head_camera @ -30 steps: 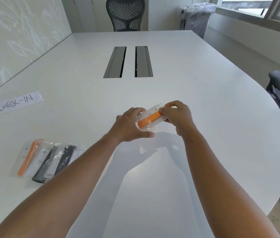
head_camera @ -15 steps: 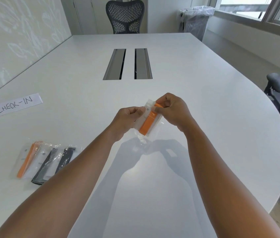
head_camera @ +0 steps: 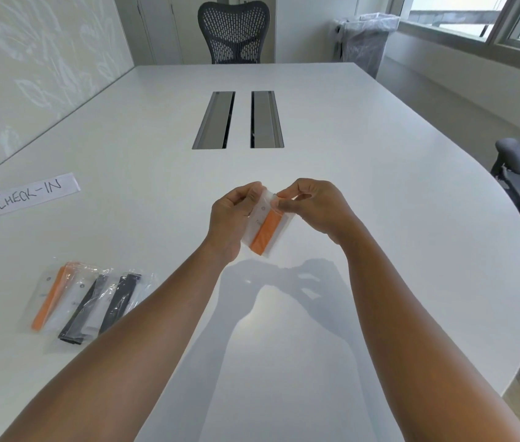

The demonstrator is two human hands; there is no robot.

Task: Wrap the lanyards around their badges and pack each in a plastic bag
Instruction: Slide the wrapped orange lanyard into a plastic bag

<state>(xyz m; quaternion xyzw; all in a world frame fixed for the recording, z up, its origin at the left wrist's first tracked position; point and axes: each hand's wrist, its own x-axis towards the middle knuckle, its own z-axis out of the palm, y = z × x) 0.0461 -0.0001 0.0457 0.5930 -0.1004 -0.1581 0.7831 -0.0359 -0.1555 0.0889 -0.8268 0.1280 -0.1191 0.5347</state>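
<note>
Now the clear plastic bag with the orange lanyard and badge inside (head_camera: 265, 229) hangs more upright than before. It is held above the white bench (head_camera: 379, 218). Left hand (head_camera: 231, 215) and right hand (head_camera: 311, 204) fingers pinch its top. Three packed bags (head_camera: 89, 301) lie near left.

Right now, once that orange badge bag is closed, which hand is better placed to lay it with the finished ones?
Probably the left hand: the finished bags lie on the table on its side. Both it and the right hand pinch the bagged orange badge.
</note>
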